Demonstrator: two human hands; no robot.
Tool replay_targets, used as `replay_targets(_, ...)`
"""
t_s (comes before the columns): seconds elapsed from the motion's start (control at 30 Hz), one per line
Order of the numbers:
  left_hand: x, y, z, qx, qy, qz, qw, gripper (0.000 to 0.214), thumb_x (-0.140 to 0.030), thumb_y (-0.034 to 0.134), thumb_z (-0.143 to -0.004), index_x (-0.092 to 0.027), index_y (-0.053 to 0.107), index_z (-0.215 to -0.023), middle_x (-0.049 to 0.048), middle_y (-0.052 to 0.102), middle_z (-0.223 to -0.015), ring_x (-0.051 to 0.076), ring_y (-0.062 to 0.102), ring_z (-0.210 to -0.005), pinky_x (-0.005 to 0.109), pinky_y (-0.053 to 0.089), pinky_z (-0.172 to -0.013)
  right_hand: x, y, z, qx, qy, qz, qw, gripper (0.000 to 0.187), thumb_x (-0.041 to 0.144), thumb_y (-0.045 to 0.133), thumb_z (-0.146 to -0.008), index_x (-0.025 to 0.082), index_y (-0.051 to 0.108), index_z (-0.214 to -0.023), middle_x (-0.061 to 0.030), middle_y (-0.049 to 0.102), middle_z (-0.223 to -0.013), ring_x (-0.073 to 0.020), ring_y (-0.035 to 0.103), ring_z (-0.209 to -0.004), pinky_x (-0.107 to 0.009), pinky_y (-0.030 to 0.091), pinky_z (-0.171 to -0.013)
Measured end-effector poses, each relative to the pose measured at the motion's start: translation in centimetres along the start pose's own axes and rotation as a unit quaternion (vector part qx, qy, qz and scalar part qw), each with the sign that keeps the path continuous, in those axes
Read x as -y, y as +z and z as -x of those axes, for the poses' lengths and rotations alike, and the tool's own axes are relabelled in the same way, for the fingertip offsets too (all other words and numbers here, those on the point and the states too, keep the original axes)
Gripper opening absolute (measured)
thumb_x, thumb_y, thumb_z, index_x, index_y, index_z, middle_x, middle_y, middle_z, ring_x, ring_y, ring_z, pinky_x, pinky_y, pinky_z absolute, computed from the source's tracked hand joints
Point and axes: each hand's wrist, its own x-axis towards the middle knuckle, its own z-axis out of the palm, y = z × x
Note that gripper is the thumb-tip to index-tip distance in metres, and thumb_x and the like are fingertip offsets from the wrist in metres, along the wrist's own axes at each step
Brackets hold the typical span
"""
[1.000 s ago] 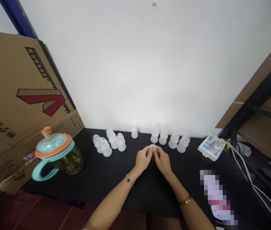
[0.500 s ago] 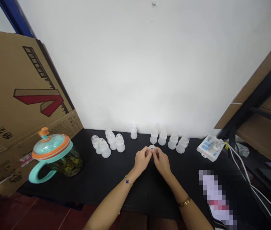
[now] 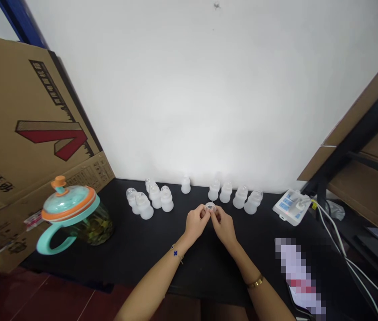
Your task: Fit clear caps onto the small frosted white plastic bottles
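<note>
Where the black desk [image 3: 135, 249] reaches its left edge, one big cardboard box [image 3: 24, 133] leans over it. One teal jug [image 3: 71, 218] with an orange-rimmed lid stands just beside that box. One white power strip [image 3: 291, 206] lies near the back right corner. Along the back edge stand small white bottles. The left cluster [image 3: 148, 198] holds at least four, overlapping too much for you to count surely. One lone bottle [image 3: 185, 185] stands mid-edge, and a row of four [image 3: 232, 196] stands right of it. Just in front of that row, your left hand [image 3: 195, 223] and right hand [image 3: 224, 225] meet. The fingertips of both pinch one small clear cap [image 3: 210, 206], held just above the desk.
</note>
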Motion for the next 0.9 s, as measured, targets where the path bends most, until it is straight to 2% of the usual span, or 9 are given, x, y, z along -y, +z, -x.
replay_targets(0.37, -0.37, -0.21, -0.14, -0.011, -0.001, 0.001, 1.0, 0.032, -0.039, 0.052, -0.09, -0.02, 0.054, -0.064, -0.0064, 0.044, -0.051, 0.01, 0.041, -0.049, 0.023, 0.029, -0.054, 0.05, 0.06, 0.02, -0.004, -0.003, -0.016, 1.0, 0.035, 0.048, 0.044, -0.098, 0.021, 0.065, -0.101, -0.0014, 0.067, -0.071, -0.0184, 0.062, -0.061, -0.025, 0.041, -0.056)
replay_targets(0.9, -0.44, -0.36, -0.19, -0.014, -0.004, -0.01, 1.0, 0.031, -0.036, 0.053, -0.088, -0.019, 0.051, -0.063, -0.0064, 0.043, -0.051, 0.01, 0.04, -0.05, 0.023, 0.028, -0.055, 0.31, 0.01, 0.09, -0.002, -0.007, -0.009, 1.0, 0.032, 0.046, 0.045, -0.098, 0.022, 0.065, -0.097, -0.0005, 0.066, -0.07, -0.0172, 0.061, -0.06, -0.025, 0.04, -0.055)
